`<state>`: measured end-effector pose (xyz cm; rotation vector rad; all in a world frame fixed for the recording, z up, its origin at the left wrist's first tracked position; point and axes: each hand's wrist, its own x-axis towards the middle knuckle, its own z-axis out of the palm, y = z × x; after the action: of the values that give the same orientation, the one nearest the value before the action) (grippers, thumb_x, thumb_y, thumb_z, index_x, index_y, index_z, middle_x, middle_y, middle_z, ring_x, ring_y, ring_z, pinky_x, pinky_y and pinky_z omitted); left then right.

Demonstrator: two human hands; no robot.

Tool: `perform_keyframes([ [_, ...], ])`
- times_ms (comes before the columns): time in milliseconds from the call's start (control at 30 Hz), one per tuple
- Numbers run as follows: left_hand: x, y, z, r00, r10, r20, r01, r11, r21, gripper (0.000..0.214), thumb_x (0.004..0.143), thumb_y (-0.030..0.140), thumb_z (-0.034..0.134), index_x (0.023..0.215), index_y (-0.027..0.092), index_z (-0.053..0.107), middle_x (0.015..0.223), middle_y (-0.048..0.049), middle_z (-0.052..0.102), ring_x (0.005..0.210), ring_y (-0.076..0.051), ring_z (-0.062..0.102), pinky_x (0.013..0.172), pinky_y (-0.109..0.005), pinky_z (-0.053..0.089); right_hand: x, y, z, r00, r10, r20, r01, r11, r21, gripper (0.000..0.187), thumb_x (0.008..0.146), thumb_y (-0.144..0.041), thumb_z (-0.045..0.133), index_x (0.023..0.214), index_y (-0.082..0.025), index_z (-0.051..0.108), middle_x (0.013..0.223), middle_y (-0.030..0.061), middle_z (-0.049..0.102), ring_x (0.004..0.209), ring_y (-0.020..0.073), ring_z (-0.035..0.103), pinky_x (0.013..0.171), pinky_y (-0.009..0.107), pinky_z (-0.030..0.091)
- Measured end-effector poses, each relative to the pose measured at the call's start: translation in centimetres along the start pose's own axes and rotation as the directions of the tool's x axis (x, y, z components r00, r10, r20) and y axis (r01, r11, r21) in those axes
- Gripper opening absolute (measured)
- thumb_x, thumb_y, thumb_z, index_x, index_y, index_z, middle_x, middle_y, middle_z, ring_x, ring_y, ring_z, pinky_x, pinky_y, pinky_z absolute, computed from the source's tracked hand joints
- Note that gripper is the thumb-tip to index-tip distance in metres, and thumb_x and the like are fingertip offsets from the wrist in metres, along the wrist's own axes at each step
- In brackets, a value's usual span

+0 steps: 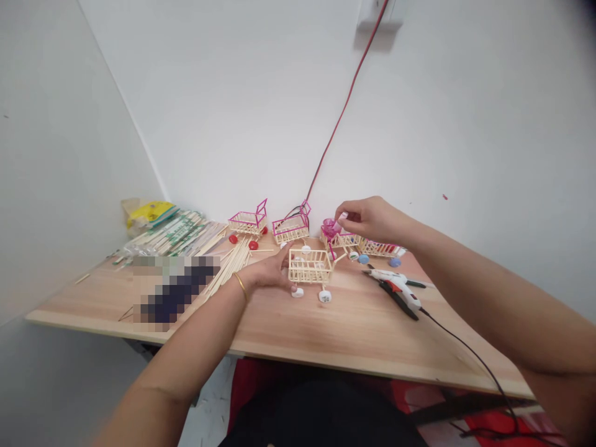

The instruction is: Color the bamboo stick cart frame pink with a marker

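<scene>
A miniature shopping cart (311, 267) of bare wooden sticks, with white bottle-cap wheels, stands in front of me. My left hand (272, 271) grips its left end, the thumb low by a wheel and the fingers partly hidden behind the frame. Farther back, my right hand (361, 217) pinches a small pale pink, cap-like piece (343, 218). Right beside that piece is a small pink container (329, 228); whether the two touch, I cannot tell. Behind the container is another stick cart (349, 239) with a pink-painted rim, partly covered.
Two pink-rimmed carts (248, 222) stand near the wall, and another stick cart (379, 248) is at the right. A glue gun (395, 282) lies with pliers-like tools, its cord (470, 351) trailing off the table (288, 335). Loose sticks (230, 264) and packaged sticks (172, 233) lie left.
</scene>
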<state>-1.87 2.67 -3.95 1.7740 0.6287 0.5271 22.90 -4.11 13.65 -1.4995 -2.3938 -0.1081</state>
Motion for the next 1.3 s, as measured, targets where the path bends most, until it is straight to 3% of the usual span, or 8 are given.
perform_keyframes([
  [533, 0.1, 0.1, 0.2, 0.997, 0.067, 0.046, -0.062, 0.993, -0.102, 0.137, 0.051, 0.017, 0.092, 0.157, 0.028, 0.004, 0.145, -0.0198, 0.051, 0.135, -0.031, 0.051, 0.115, -0.053, 0.034, -1.2, 0.0, -0.5, 0.999, 0.052, 0.001, -0.052, 0.997, 0.061, 0.02, 0.082, -0.03, 0.055, 0.087, -0.02, 0.071, 0.062, -0.0013, 0.061, 0.056, 0.011, 0.051, 0.06, 0.026, 0.039],
  [767, 0.2, -0.6, 0.1, 0.995, 0.097, 0.032, -0.091, 0.984, -0.152, 0.144, 0.045, 0.014, 0.094, 0.158, 0.029, 0.005, 0.139, -0.0191, 0.057, 0.132, -0.033, 0.053, 0.114, -0.056, 0.034, -3.1, -1.4, -2.1, 0.986, 0.098, 0.136, -0.128, 0.964, 0.233, 0.024, 0.084, -0.04, 0.058, 0.09, -0.022, 0.072, 0.062, -0.0021, 0.057, 0.054, 0.01, 0.044, 0.055, 0.026, 0.034],
  [900, 0.3, -0.8, 0.0, 0.992, 0.126, 0.027, -0.12, 0.978, -0.168, 0.144, 0.042, 0.015, 0.094, 0.158, 0.03, 0.01, 0.137, -0.0178, 0.059, 0.129, -0.033, 0.056, 0.113, -0.056, 0.036, -2.7, -1.6, -2.2, 0.983, 0.09, 0.161, -0.125, 0.968, 0.217, 0.022, 0.083, -0.037, 0.057, 0.09, -0.023, 0.072, 0.059, -0.0034, 0.054, 0.054, 0.0099, 0.042, 0.054, 0.026, 0.032],
  [1300, 0.2, -0.6, 0.2, 0.996, 0.082, 0.028, -0.079, 0.991, -0.109, 0.143, 0.049, 0.018, 0.093, 0.158, 0.029, 0.001, 0.144, -0.0214, 0.052, 0.134, -0.034, 0.052, 0.113, -0.057, 0.035, -2.2, -1.8, -2.0, 0.98, 0.079, 0.182, -0.111, 0.978, 0.175, 0.018, 0.079, -0.031, 0.057, 0.088, -0.023, 0.071, 0.059, -0.0042, 0.056, 0.053, 0.0097, 0.044, 0.053, 0.027, 0.033],
])
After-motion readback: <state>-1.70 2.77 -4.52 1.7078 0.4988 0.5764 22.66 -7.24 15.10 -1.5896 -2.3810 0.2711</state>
